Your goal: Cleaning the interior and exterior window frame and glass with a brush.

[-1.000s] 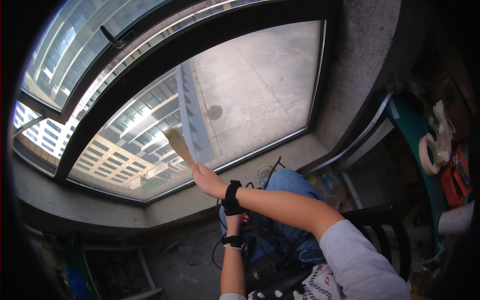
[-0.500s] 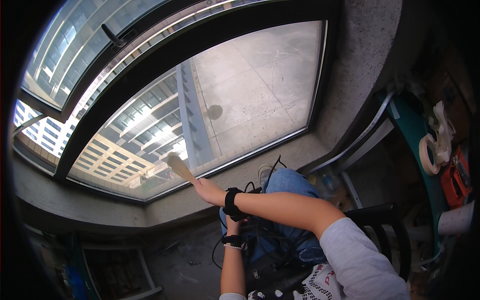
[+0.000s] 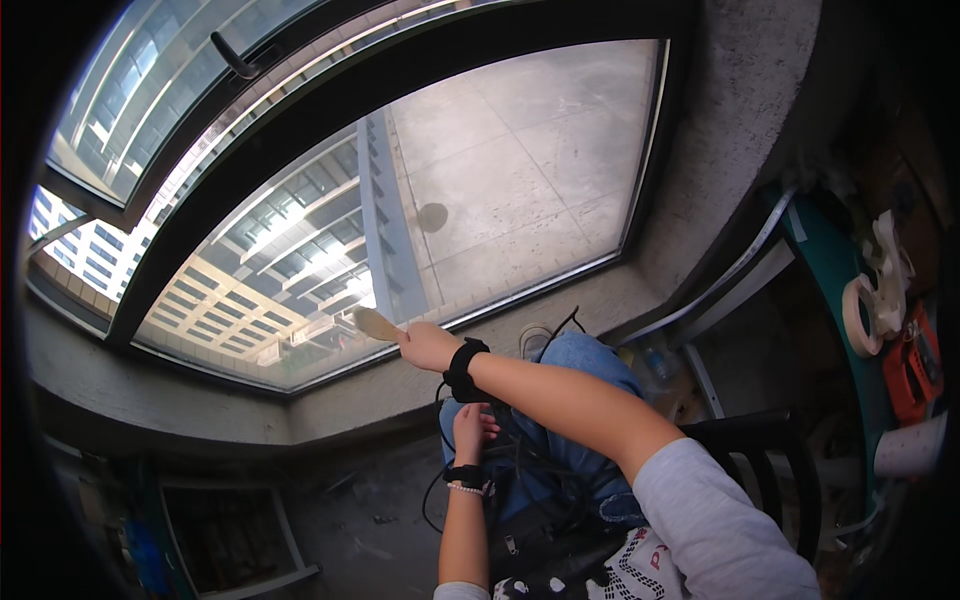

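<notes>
My right hand (image 3: 432, 347) is closed round the handle of a tan brush (image 3: 375, 323) with a pale, rounded head. The brush points left in front of the lower part of a window pane (image 3: 540, 150); whether its head touches the glass I cannot tell. Below my right wrist, my left hand (image 3: 472, 432) is raised near my knee, holding nothing, its fingers loosely bent and a little apart. Black bands circle both wrists, and a beaded bracelet sits on the left one.
A concrete sill (image 3: 330, 422) runs under the dark window frame. Black cables (image 3: 530, 460) lie across my lap, over jeans. On the right are a black chair (image 3: 765, 440), a tape roll (image 3: 861, 315), an orange tool (image 3: 912, 365) and a white roll (image 3: 910, 445). A window handle (image 3: 232, 55) juts out upper left.
My right hand has moved up and right, and the brush has tipped from a steep slant to nearly level. My left hand has come out from behind the right wrist and shows more fully.
</notes>
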The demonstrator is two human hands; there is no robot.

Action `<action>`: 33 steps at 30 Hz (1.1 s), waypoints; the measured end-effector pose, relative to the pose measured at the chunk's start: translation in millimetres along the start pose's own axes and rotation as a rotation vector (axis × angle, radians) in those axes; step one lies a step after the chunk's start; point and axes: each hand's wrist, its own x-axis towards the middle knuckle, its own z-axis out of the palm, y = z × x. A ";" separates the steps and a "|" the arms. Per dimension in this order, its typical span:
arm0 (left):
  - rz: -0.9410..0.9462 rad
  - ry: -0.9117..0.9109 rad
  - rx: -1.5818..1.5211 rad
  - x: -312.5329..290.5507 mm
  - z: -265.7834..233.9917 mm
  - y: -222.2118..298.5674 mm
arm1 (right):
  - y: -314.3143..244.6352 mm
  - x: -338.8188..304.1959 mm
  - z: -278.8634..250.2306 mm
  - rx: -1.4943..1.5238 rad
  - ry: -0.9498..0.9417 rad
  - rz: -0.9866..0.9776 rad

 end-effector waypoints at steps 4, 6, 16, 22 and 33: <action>0.005 0.013 -0.016 0.5 -6.3 -4.2 | -22.0 -3.4 13.5 0.067 0.014 -0.033; 0.019 -0.011 -0.005 0.5 -6.1 -3.0 | -42.8 -5.3 4.6 0.169 0.221 -0.109; 0.024 -0.033 -0.102 9.4 -9.3 -10.2 | -28.6 15.4 15.2 0.045 0.232 -0.058; 0.005 -0.014 -0.092 6.4 -12.1 -9.6 | -53.9 12.9 9.3 0.175 0.343 -0.215; 0.012 -0.037 -0.075 5.4 -7.5 -6.6 | -34.6 22.3 12.6 0.028 0.300 -0.171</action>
